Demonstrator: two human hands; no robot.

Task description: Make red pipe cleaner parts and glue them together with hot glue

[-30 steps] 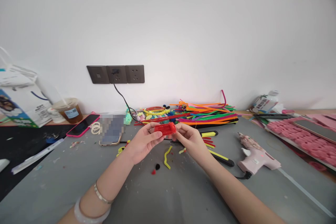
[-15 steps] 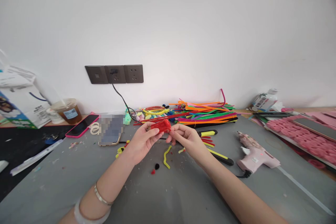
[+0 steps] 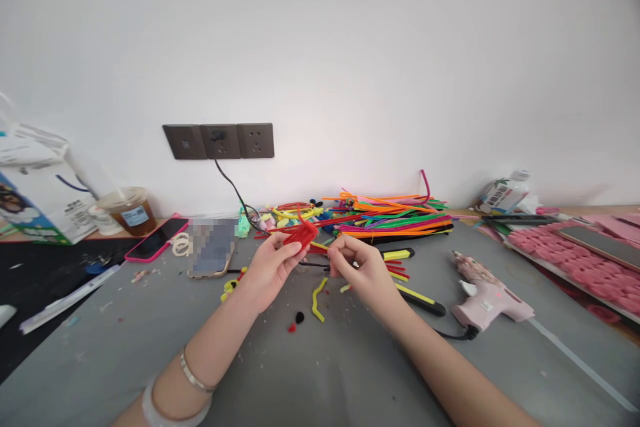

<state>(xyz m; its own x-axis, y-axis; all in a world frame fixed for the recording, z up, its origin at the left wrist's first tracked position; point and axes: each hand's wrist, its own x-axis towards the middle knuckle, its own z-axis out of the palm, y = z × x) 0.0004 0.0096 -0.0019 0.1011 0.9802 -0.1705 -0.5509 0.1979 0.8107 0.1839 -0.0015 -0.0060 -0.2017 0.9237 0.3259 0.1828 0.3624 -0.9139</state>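
My left hand [image 3: 270, 270] pinches a bundle of red pipe cleaner [image 3: 301, 237] between thumb and fingers. A thin red strand sticks up from its top. Just to the right, my right hand [image 3: 357, 263] has its fingertips pressed together, apart from the red bundle; what they hold, if anything, is too small to make out. A yellow strand shows between the bundle and these fingertips, and I cannot tell if it is held or lies behind. Below the hands lie a bent yellow pipe cleaner [image 3: 319, 300], a black pompom [image 3: 299, 317] and a small red pompom [image 3: 292, 327].
Colourful pipe cleaners [image 3: 400, 217] lie along the wall. Yellow-and-black scissors or cutter handles [image 3: 423, 300] are beside my right wrist. A pink glue gun [image 3: 490, 300] lies farther right. Phones [image 3: 157, 240] and a drink cup [image 3: 131, 212] stand left; a pink keyboard [image 3: 570, 253] is at right.
My right hand has drawn back slightly to the right, away from the red bundle it was touching. The bundle has tilted in my left hand, and a red strand now points up.
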